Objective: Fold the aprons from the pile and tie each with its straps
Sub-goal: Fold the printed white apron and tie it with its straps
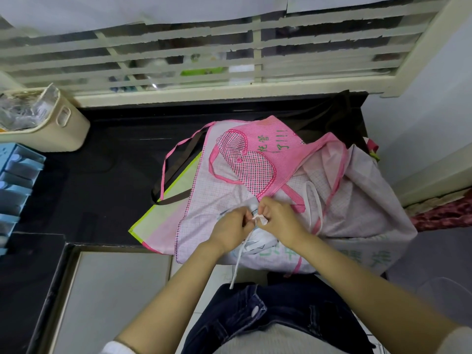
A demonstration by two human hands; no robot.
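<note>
Both hands pinched the white strap [238, 261] with curled fingers: the left hand [231, 224] and the right hand [278, 218] were close together over a small folded apron [258, 242]. One strap end hung toward 6 o'clock. This apron lay on the pile of pink aprons [255, 159], at the near edge of a black counter [102, 162]. At 12 o'clock was a slatted window [204, 60]; at 9 o'clock stood a cream basket [69, 123].

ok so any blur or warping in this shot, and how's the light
Head view: sharp in the middle, where the left hand and right hand pinch the strap; wide-angle bends the window bars near the edges; forearms at the bottom go soft; light is even, with faint glare on the counter.
</note>
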